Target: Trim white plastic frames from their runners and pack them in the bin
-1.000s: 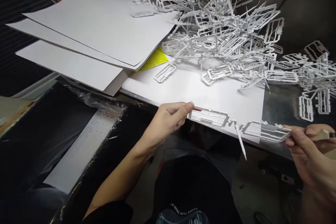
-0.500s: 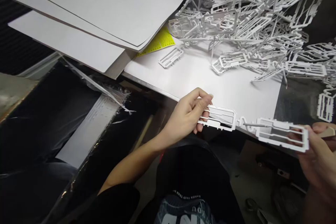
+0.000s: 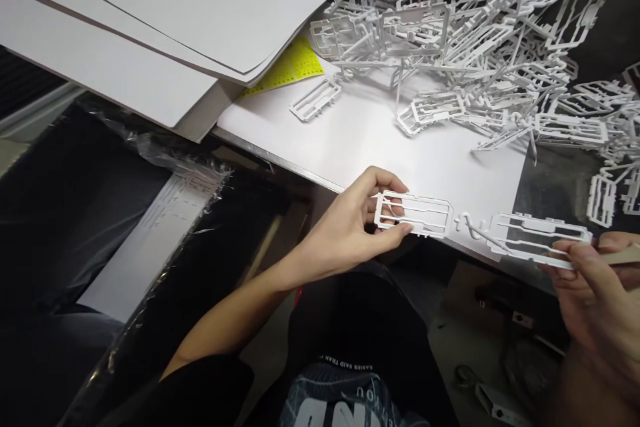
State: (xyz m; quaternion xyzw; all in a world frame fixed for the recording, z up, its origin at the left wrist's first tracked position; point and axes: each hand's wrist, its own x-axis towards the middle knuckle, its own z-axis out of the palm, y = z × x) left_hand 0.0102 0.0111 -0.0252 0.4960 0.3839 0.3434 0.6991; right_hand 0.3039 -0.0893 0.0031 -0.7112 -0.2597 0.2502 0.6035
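Note:
A white moulded plastic piece (image 3: pixel 480 230), two flat frames joined by a thin runner, is held level over the table's near edge. My left hand (image 3: pixel 357 227) pinches the left frame (image 3: pixel 414 213) between thumb and fingers. My right hand (image 3: pixel 595 293) grips the right frame (image 3: pixel 540 243) and also holds a slim beige tool (image 3: pixel 623 255) that runs off the right edge. A large tangled heap of the same white plastic frames (image 3: pixel 465 33) lies on the table behind.
White sheets (image 3: pixel 165 20) are stacked at the upper left, with a yellow printed sheet (image 3: pixel 290 70) under them. One loose frame (image 3: pixel 316 100) lies on the white board (image 3: pixel 370 140). A black bin lined with clear film (image 3: pixel 125 233) stands at the left, below the table.
The two-frame piece was turned from edge-on to flat, face up. My left hand's grip shifted to a thumb-and-finger pinch on the left frame. The view moved closer and lower.

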